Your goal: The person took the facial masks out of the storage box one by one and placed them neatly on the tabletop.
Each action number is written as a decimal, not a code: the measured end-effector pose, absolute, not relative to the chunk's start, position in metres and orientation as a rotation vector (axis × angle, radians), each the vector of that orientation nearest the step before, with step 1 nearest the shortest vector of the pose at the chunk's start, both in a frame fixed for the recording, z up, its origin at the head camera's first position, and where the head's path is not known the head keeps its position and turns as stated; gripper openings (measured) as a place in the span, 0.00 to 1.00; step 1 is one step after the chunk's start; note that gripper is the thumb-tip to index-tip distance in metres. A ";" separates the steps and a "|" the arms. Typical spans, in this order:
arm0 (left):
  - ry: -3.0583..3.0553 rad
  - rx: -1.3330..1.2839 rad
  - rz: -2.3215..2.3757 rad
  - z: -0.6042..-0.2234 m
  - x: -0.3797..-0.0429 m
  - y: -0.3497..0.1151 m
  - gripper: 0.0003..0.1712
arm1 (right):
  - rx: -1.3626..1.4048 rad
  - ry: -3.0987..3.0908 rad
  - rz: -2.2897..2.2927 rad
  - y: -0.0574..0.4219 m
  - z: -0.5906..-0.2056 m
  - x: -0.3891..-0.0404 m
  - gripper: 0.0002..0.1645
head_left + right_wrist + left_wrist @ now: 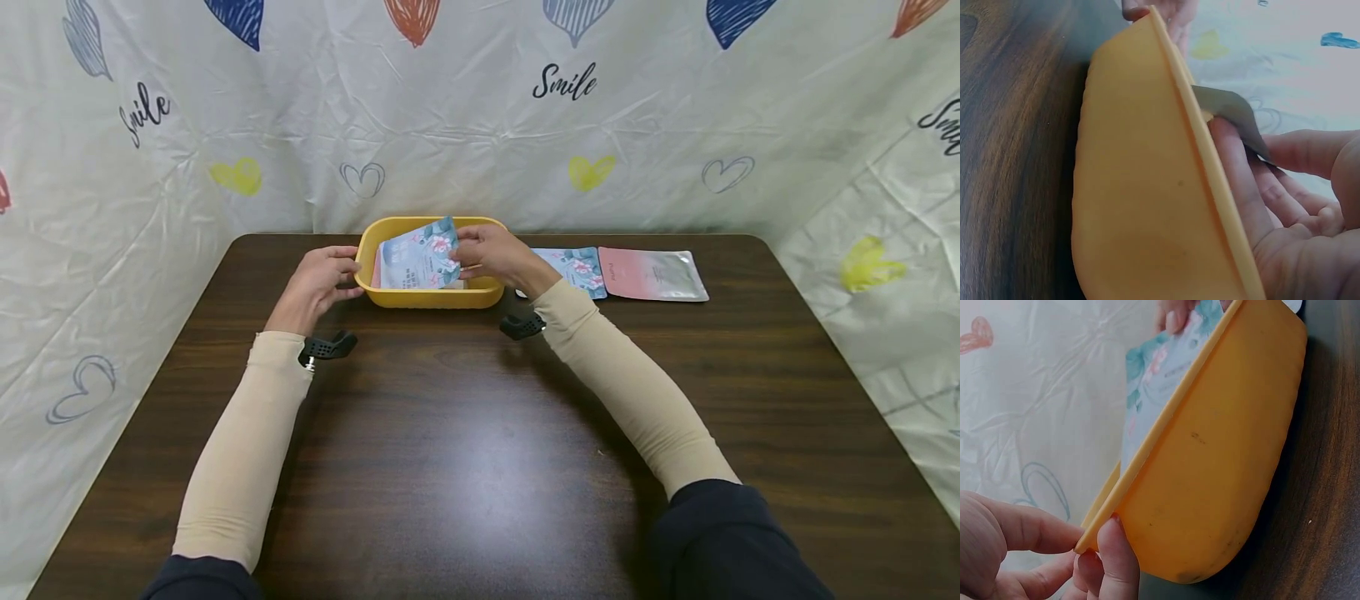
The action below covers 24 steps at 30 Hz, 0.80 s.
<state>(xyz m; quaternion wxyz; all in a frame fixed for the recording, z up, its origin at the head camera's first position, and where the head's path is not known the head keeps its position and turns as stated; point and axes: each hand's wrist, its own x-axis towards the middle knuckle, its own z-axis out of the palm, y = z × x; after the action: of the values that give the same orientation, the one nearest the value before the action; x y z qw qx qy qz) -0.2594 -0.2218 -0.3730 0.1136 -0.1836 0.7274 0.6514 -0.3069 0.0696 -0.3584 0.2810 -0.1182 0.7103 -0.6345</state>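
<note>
A yellow plastic basket (442,298) stands toward the back of the table. My left hand (315,282) is at its left end, and in the left wrist view the fingers (1119,556) and thumb pinch its rim. My right hand (495,254) reaches over the basket's right end. It pinches the right edge of a blue floral face mask packet (418,257), which sits tilted inside the basket. In the right wrist view only the packet's grey back (1229,106) shows, between thumb and fingers. A pink edge (377,273) of another packet peeks out behind it.
To the basket's right lie another blue floral packet (577,268), partly hidden by my right wrist, and a pink and silver packet (654,274). The dark wooden table (450,433) ends at a white printed curtain (465,108).
</note>
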 end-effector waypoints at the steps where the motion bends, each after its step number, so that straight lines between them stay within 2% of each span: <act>1: 2.131 -0.541 1.913 -0.373 -0.260 -0.222 0.27 | -0.310 1.901 -1.709 0.071 -0.358 -0.307 0.34; 6: 2.126 -0.537 1.920 -0.373 -0.259 -0.221 0.27 | -0.287 1.890 -1.753 0.080 -0.353 -0.304 0.37; 14: 2.149 -0.528 1.892 -0.370 -0.259 -0.222 0.28 | -0.295 1.825 -1.846 0.089 -0.355 -0.304 0.28; 24: 2.153 -0.497 1.892 -0.370 -0.259 -0.221 0.28 | -0.318 1.788 -1.908 0.093 -0.361 -0.306 0.29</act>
<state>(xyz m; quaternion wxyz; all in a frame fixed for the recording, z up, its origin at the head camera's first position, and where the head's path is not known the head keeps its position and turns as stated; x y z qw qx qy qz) -0.2586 -0.2206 -0.3702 0.1161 -0.1696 0.7351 0.6461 -0.3062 0.0929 -0.3611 0.2511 -0.1169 0.6570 -0.7012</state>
